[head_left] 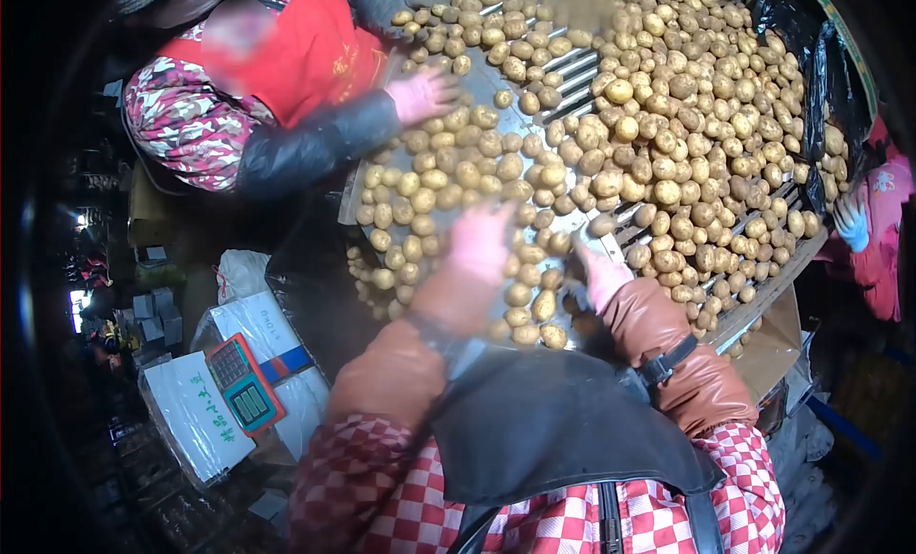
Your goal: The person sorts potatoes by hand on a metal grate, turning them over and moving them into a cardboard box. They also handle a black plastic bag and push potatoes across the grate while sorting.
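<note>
Both of my hands wear pink gloves, with brown sleeves above them. Smeared by motion, my left hand [480, 241] is over the loose potatoes [434, 179] on the metal sorting table [492, 81]. My right hand [603, 273] reaches in at the near side of the same table, its fingertips close to a potato [602, 225] at the edge of the big heap. Whether those fingers hold anything, I cannot tell. Several potatoes [544, 306] lie between my two wrists.
A large potato heap [687, 125] covers the slatted right side. Across the table, a person's pink-gloved hand [423, 96] is over the potatoes; another person's pale-gloved hand [850, 222] is at the right edge. A red scale [245, 383] rests on white boxes [196, 416] at lower left.
</note>
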